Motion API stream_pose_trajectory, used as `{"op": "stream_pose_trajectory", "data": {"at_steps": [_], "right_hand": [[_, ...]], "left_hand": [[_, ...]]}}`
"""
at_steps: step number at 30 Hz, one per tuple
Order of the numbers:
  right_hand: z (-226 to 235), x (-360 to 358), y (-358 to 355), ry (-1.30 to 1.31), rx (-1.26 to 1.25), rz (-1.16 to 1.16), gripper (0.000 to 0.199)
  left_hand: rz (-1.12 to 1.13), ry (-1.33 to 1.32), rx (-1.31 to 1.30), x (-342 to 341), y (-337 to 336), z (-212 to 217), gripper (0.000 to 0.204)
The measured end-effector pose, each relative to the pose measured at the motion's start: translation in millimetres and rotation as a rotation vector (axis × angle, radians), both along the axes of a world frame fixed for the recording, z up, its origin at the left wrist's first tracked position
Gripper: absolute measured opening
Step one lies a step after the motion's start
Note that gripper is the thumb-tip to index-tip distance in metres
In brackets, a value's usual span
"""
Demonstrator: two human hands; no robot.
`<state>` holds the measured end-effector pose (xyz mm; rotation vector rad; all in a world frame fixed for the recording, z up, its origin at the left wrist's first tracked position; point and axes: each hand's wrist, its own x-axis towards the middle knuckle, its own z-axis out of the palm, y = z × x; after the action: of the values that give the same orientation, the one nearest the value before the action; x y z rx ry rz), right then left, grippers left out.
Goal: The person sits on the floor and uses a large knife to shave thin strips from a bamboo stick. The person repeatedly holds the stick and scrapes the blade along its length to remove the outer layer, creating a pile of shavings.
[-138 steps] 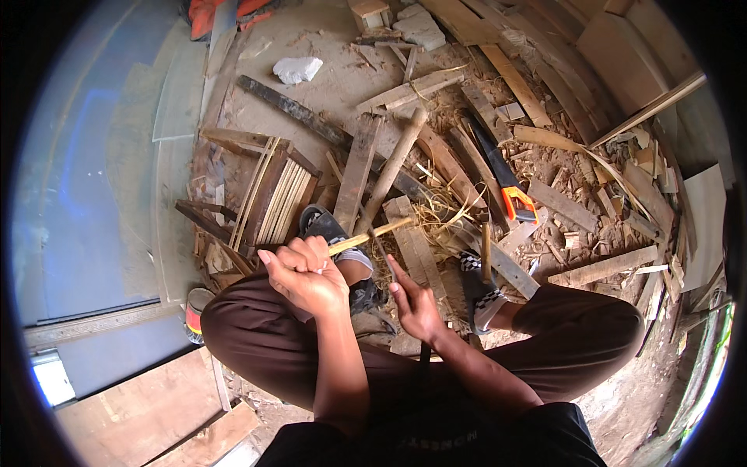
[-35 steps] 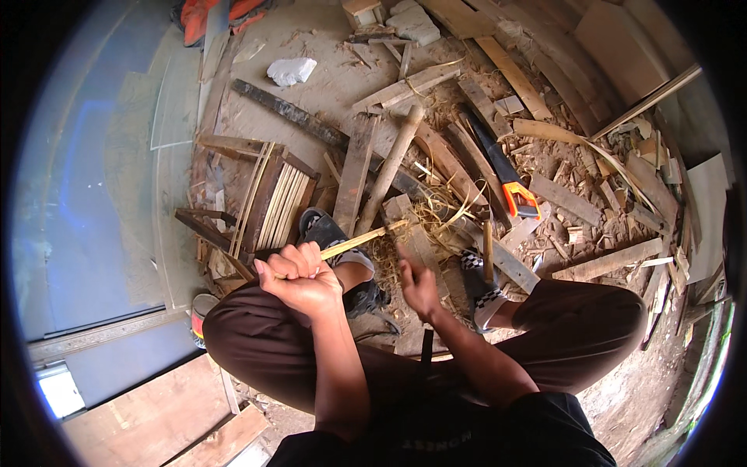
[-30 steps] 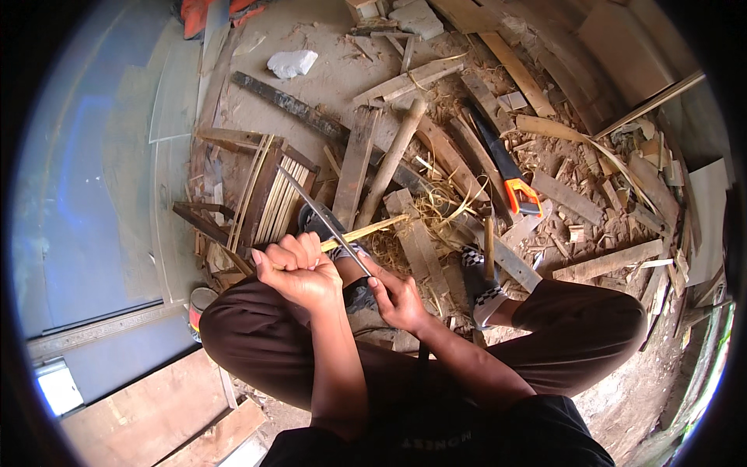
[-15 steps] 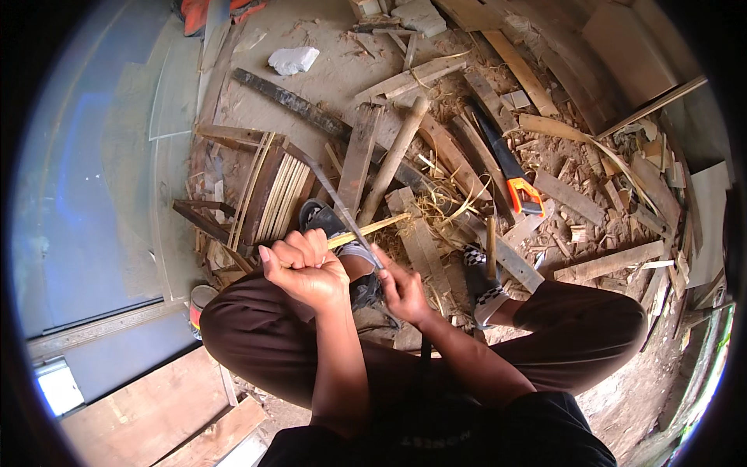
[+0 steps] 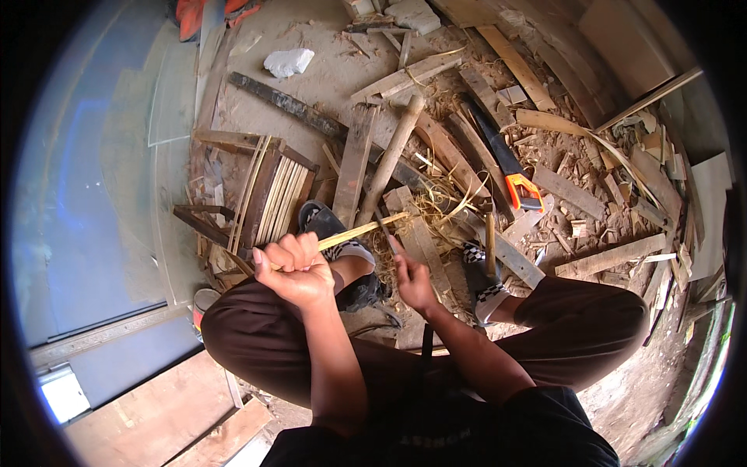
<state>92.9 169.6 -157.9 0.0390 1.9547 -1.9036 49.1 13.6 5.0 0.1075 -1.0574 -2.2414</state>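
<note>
Shaving the strip, as it seemed, you had your left hand clamped on its left end and your right hand closed around the knife, across its far right part. The next stroke probably needed steady holding.

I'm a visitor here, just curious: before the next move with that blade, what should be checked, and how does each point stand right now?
1. Left hand gripping the yellow strip: ok, the fist is closed around it.
2. Right hand holding the blade: ok, fingers closed around its near end.
3. Left fingers clear of the blade: ok, a stretch of strip separates them.
4. Blade touching the strip: cannot tell; they cross in this view.
5. Hands covered: not ok, both are bare.
6. Handsaw out of the way: ok, lying apart from both hands.
</note>
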Motion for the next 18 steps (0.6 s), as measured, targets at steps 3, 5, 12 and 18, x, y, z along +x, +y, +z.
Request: {"op": "stream_pose_trajectory", "data": {"at_steps": [3, 5, 12, 18], "right_hand": [[-15, -3, 5, 0.0, 0.131, 0.008, 0.041], [4, -5, 3, -0.025, 0.189, 0.023, 0.04], [28, 9, -15, 0.337, 0.06, -0.019, 0.04], [2, 3, 3, 0.029, 0.281, 0.042, 0.043]], "left_hand": [[0.007, 0.0, 0.011, 3, -13, -2, 0.056], [0.023, 0.013, 0.039, 6, -19, -3, 0.056], [-0.015, 0.013, 0.023, 10, -16, -3, 0.055], [0.041, 0.039, 0.072, 11, -17, -6, 0.055]]}}
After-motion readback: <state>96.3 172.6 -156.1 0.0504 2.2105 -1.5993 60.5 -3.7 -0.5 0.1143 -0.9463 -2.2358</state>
